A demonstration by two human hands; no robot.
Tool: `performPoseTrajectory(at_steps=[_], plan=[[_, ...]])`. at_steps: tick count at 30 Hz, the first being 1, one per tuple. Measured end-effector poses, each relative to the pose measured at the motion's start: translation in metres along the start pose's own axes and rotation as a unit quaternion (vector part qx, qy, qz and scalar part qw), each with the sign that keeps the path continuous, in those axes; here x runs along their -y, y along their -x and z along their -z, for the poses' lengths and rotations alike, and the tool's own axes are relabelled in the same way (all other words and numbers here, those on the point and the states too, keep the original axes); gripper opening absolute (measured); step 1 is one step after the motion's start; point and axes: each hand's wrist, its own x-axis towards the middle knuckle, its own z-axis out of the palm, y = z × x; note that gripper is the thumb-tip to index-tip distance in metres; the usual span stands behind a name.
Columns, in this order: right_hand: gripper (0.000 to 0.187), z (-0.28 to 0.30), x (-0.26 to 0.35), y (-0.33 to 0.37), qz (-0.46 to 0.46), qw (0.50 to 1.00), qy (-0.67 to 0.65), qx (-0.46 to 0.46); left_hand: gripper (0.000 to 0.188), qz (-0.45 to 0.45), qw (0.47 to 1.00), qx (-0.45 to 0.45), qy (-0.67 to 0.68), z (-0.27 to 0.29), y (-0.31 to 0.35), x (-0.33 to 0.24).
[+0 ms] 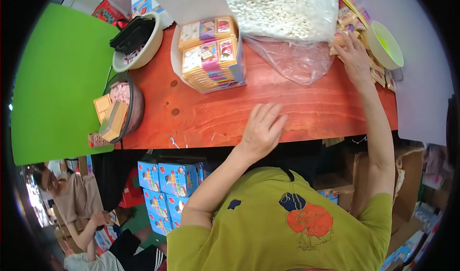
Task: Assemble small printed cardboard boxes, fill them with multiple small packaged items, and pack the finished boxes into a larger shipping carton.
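My right hand (354, 60) reaches to the far right of the red table, its fingers spread over a heap of small wrapped packets (377, 75). The fingertips touch the packets at the heap's left side; no packet shows clearly gripped. Near the table's front edge hovers my left hand (261, 131), fingers loosely bent and thumb apart, with nothing visible in it. Beyond it, to the left, an open white carton (176, 50) holds rows of flat packets (206, 62) with colourful labels, standing in two stacks.
A clear plastic bag of small white pieces (282, 10) lies at the back. A pale green bowl (394, 48) leans beside the packet heap. At left stand a cream basin (155, 43) and a dark bucket (138, 103). Blue boxes (177, 180) are stacked below; a person (79, 199) sits lower left.
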Motion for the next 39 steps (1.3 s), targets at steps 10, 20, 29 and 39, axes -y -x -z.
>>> performPoseTrajectory(at_steps=[10,20,29,39], plan=[[0.038,0.044,0.007,0.02,0.04,0.99,-0.088,-0.105,0.021,0.296,0.889,-0.004,0.349,-0.045,-0.018,0.003],[0.04,0.084,0.063,0.101,-0.039,0.947,-0.309,-0.076,0.017,0.119,0.943,-0.273,-0.149,0.07,-0.097,0.085],[0.051,0.086,0.091,0.113,-0.065,0.926,-0.371,0.029,0.033,0.288,0.925,0.104,-0.223,0.1,-0.114,0.169],[0.045,0.102,0.094,0.117,-0.122,0.909,-0.391,0.069,0.036,0.207,0.977,0.009,-0.048,0.138,-0.122,0.175]])
